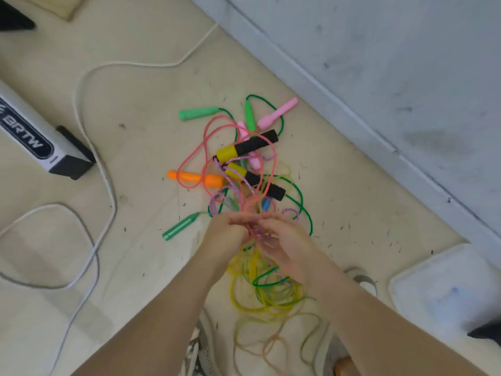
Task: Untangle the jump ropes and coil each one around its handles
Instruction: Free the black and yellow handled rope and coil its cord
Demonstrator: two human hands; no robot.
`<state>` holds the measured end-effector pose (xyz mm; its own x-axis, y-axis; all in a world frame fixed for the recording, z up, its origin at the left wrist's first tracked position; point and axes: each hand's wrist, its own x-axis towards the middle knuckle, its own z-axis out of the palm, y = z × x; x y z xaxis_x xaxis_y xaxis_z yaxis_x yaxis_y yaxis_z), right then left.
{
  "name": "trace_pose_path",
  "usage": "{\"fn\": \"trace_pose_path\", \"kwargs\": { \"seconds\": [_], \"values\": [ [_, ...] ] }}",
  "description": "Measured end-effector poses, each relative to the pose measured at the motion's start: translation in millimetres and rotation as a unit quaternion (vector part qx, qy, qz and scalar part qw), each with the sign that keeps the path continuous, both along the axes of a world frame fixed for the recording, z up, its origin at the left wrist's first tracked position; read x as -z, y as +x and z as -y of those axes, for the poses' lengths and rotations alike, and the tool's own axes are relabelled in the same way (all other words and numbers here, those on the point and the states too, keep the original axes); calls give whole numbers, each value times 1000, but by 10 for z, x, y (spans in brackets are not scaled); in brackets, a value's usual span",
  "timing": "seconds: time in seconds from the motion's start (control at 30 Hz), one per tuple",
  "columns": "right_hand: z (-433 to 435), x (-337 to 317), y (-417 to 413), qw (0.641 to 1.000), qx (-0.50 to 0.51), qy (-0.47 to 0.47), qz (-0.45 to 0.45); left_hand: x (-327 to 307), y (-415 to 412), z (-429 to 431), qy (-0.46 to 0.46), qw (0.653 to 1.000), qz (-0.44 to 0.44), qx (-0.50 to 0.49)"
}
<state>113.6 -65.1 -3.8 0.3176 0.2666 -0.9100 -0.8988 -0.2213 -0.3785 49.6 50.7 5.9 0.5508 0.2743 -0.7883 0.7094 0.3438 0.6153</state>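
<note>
While a white cable [81, 109] snakes over the floor [149, 267] at the left, the tangled jump ropes [245, 172] lie mid-floor, with orange, green, pink and yellow-black handles scattered among them. The left hand [225, 234] fingers curl round a bunch of raised strands; touching it, the right hand [284, 240] fingers pinch the same bunch.

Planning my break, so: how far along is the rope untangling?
Nothing looks done: no rope is coiled, and the orange handle, pink handle and yellow-and-black handles lie among tangled loops on the floor. In hand: left hand and right hand both grip the bunched cords mid-tangle. Left: separating every rope, then coiling each.
</note>
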Motion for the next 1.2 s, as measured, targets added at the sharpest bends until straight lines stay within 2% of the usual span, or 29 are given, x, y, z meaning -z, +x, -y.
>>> {"fn": "trace_pose_path", "kwargs": {
  "seconds": [0.07,0.13,0.23,0.3,0.37,0.43,0.5,0.53,0.63,0.7,0.73,0.8,0.87,0.9,0.93,0.97,1.0,1.03,1.07,1.1,1.17,1.2],
  "values": [
    [29,-232,138,999,-32,22,31,-225,64,-68,22,999,26,6],
    [39,-499,262,986,-133,45,90,-484,176,-132,28,998,57,12],
    [-34,-964,414,932,-288,86,204,-925,359,-178,41,995,92,20],
    [-90,-1263,465,887,-348,68,297,-1238,442,-168,102,989,108,16],
    [-112,-1579,498,855,-350,18,383,-1586,457,-137,152,980,121,-37],
    [-73,-1941,488,839,-321,-22,439,-1940,409,-69,146,970,129,-144],
    [16,-2315,394,830,-294,-13,474,-2317,287,72,113,955,149,-229],
    [79,-2477,328,831,-276,1,483,-2477,207,160,116,952,160,-232],
    [346,-2915,115,850,-226,43,473,-2943,-39,472,223,951,172,-127],
    [549,-3133,19,842,-220,71,488,-3220,-185,623,344,925,160,-25],
    [646,-3218,4,821,-229,74,518,-3338,-255,658,408,900,151,18],
    [774,-3376,33,747,-262,51,609,-3532,-363,673,502,851,129,83],
    [808,-3470,95,656,-298,6,694,-3597,-451,653,554,816,109,124],
    [797,-3501,125,621,-310,-22,719,-3594,-493,630,579,799,92,134],
    [778,-3518,164,604,-309,-52,733,-3578,-530,581,603,784,70,129],
    [756,-3524,226,614,-290,-82,729,-3533,-562,504,619,776,52,109],
    [743,-3540,296,664,-244,-91,701,-3475,-601,414,612,787,48,65],
    [732,-3549,368,730,-178,-70,656,-3421,-635,344,577,814,63,2],
    [726,-3536,435,787,-112,-35,605,-3361,-645,282,518,847,96,-74],
    [719,-3535,479,828,-64,8,557,-3302,-627,230,446,873,135,-145],
    [683,-3502,520,879,-6,111,463,-3159,-513,178,364,892,183,-197],
    [663,-3479,523,898,27,176,402,-3056,-432,164,377,890,184,-176]
  ]
}}
